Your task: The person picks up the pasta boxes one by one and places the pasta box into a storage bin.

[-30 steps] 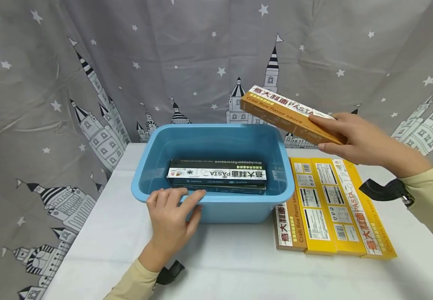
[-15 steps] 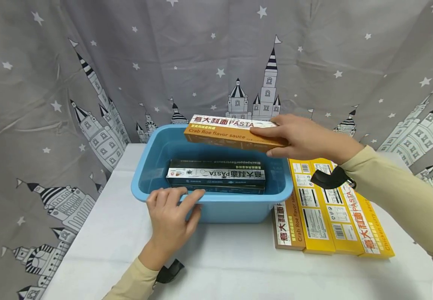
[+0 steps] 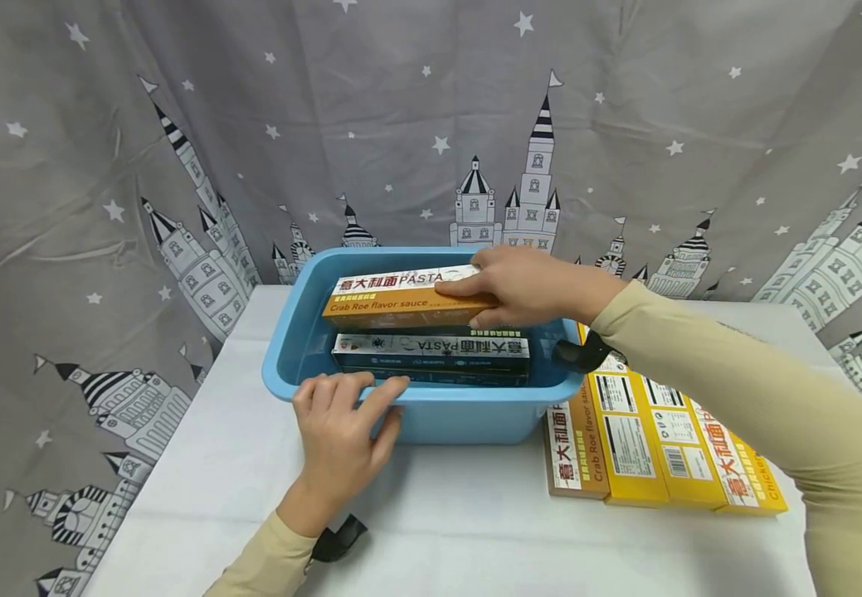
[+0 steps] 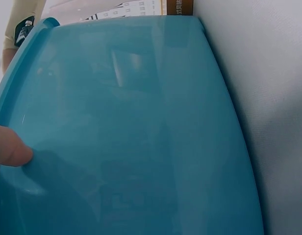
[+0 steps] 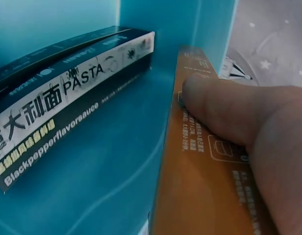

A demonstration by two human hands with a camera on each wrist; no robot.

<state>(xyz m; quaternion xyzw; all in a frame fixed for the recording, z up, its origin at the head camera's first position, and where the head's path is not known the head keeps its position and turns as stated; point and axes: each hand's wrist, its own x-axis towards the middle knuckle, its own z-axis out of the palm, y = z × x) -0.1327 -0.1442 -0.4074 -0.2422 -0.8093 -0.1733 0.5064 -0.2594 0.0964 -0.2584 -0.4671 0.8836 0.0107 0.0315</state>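
Note:
My right hand [image 3: 520, 286] grips the right end of an orange and white crab roe pasta box [image 3: 393, 300], low in the back half of the blue bin [image 3: 431, 396]. In the right wrist view the thumb [image 5: 224, 103] lies along the orange face of that box. Black pepper pasta boxes [image 3: 431, 352], dark with a white band, lie along the bin's front side. My left hand [image 3: 344, 431] holds the bin's front rim, fingers over the edge; in the left wrist view one digit [image 4: 11, 147] touches the outer wall.
Right of the bin, several yellow and orange pasta boxes [image 3: 632, 448] lie side by side on the white table [image 3: 475, 531], partly under my right forearm. A grey castle-print curtain [image 3: 371, 108] hangs behind.
My right hand has carried the crab roe box leftward and down, from above the bin's right side into its back half. My left hand has stayed on the front rim.

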